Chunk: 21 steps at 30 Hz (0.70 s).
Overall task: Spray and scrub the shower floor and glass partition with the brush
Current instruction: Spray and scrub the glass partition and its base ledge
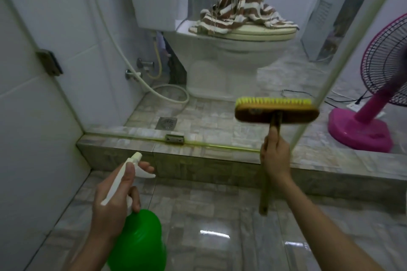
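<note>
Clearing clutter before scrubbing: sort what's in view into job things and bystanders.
Job: spray bottle, in left hand; brush, in right hand; glass partition; shower floor.
Just there: striped towel on toilet; pink fan; hose.

And here the person is shown by two arms. The left hand [114,193] is seen bare, its wrist uncovered, and the left forearm [88,251] is left bare all the way to the lower edge of the view. Over on the other side, the right hand [275,156] is likewise seen bare, and the right forearm [326,226] is shown uncovered along its whole visible length, right down to the bottom corner. Both forearms are seen as slim and smooth. Knuckle ridges can be made out on the back of the left hand; finer detail on the fingers is lost to blur.
</note>
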Each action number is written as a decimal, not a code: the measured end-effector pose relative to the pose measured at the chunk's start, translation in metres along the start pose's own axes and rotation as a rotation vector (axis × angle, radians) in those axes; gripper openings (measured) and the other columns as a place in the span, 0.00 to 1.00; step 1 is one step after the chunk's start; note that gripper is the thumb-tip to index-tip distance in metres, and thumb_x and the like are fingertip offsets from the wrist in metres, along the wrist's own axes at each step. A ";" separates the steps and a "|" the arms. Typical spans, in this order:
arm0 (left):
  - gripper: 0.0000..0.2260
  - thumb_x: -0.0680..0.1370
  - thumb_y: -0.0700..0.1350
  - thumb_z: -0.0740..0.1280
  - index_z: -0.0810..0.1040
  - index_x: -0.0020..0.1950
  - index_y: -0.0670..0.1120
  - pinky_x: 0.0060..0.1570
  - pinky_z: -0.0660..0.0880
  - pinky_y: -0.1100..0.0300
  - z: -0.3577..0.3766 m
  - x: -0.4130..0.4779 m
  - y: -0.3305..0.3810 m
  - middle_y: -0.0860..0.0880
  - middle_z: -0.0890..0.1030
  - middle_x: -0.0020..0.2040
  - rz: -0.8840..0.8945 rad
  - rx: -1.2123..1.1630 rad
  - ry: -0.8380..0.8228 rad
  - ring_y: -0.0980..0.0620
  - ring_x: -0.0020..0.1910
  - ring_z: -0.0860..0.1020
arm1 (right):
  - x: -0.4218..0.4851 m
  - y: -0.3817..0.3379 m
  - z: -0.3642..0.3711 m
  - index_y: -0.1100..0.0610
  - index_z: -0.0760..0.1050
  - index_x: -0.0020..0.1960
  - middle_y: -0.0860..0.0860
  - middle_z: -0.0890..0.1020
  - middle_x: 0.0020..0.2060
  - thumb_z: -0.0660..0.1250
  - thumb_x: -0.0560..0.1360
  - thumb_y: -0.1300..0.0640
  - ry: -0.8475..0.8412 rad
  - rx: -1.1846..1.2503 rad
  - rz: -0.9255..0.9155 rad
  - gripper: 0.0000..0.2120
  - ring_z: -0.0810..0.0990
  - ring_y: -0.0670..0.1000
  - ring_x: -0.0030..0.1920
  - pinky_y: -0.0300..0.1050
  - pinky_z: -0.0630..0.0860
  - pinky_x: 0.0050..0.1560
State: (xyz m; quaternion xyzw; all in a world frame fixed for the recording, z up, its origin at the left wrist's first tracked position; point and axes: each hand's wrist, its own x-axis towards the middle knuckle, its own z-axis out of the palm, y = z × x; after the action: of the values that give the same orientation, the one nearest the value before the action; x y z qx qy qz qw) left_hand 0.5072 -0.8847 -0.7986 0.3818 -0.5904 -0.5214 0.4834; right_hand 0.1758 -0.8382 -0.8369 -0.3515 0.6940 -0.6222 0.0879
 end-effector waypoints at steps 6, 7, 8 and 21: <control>0.28 0.63 0.80 0.64 0.85 0.48 0.62 0.24 0.66 0.65 0.000 0.001 0.005 0.51 0.86 0.50 -0.034 -0.042 0.022 0.51 0.21 0.68 | 0.005 -0.055 0.009 0.53 0.66 0.34 0.48 0.67 0.24 0.52 0.80 0.41 -0.059 0.029 -0.015 0.22 0.65 0.47 0.23 0.42 0.62 0.25; 0.28 0.64 0.80 0.64 0.85 0.48 0.62 0.24 0.66 0.65 0.001 0.002 0.006 0.51 0.87 0.50 -0.040 -0.030 0.025 0.51 0.21 0.69 | 0.023 -0.093 0.011 0.52 0.66 0.33 0.46 0.67 0.23 0.52 0.81 0.43 -0.064 0.078 -0.072 0.21 0.65 0.47 0.22 0.40 0.62 0.23; 0.26 0.66 0.79 0.64 0.85 0.48 0.62 0.24 0.67 0.64 0.001 0.004 0.007 0.51 0.87 0.50 -0.041 -0.011 0.026 0.51 0.21 0.69 | 0.041 -0.131 0.013 0.52 0.66 0.33 0.45 0.66 0.22 0.53 0.82 0.44 -0.063 0.108 -0.124 0.22 0.64 0.46 0.22 0.39 0.61 0.21; 0.14 0.79 0.64 0.60 0.85 0.48 0.64 0.23 0.67 0.64 0.017 0.049 0.094 0.50 0.85 0.49 0.113 -0.009 0.011 0.51 0.21 0.67 | 0.043 -0.165 0.021 0.52 0.65 0.32 0.48 0.66 0.23 0.53 0.80 0.40 0.003 0.170 -0.044 0.23 0.64 0.47 0.22 0.42 0.61 0.23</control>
State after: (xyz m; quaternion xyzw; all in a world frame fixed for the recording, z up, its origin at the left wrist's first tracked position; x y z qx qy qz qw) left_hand 0.4834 -0.9122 -0.6974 0.3485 -0.6059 -0.4940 0.5171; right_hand 0.2180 -0.8771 -0.6751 -0.3568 0.6308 -0.6813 0.1027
